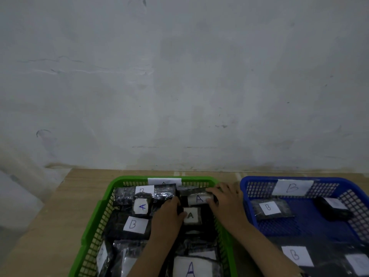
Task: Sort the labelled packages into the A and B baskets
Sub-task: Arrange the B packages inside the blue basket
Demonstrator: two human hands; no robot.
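the right hand has its fingers curled round a black package labelled a at the back of the green basket. the left hand lies flat on the packages beside it, gripping nothing. the blue b basket stands just right.

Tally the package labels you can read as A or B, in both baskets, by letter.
A labels: 4
B labels: 4
Total: 8
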